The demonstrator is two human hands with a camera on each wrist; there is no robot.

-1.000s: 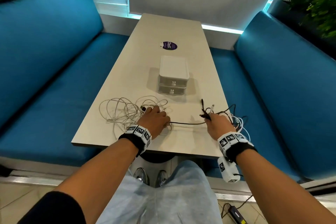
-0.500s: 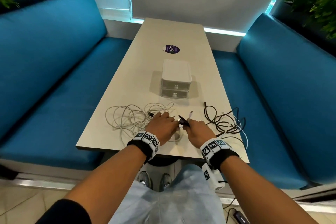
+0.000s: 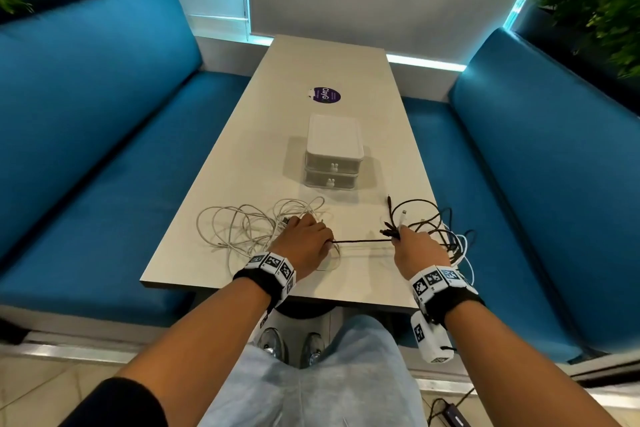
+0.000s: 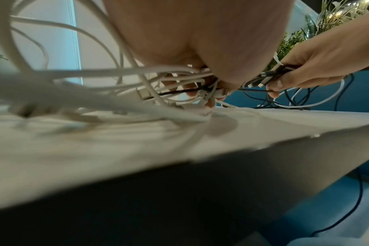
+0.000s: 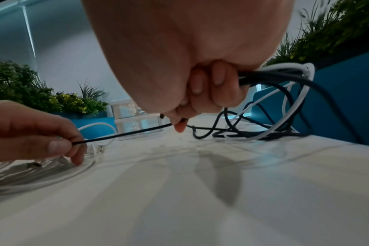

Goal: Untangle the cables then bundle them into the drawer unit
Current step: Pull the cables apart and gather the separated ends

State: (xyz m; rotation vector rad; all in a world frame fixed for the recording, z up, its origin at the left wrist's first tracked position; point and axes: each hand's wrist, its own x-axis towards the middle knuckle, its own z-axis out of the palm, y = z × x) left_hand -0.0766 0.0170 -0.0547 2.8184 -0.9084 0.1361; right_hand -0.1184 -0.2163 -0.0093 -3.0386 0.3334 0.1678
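A loose tangle of white cables (image 3: 242,229) lies on the table's near left. My left hand (image 3: 325,243) rests on its right edge and pinches a thin black cable (image 3: 360,241) between thumb and finger, as the right wrist view shows at the left hand (image 5: 59,146). That cable runs taut to my right hand (image 3: 398,236), which grips a bunch of plug ends and black cables (image 3: 429,218). Their loops, mixed with a white cable, spill over the table's right edge. The white two-drawer unit (image 3: 334,152) stands behind, both drawers closed.
The pale table (image 3: 311,62) runs away from me between two blue benches (image 3: 86,149). A purple sticker (image 3: 325,95) lies beyond the drawer unit. Plants stand at both far corners. A black adapter (image 3: 453,418) lies on the floor at the right.
Half a second ago my hands were close together near the table's middle. The right hand has since moved right, drawing the black cable taut. The left hand stays on the white tangle.
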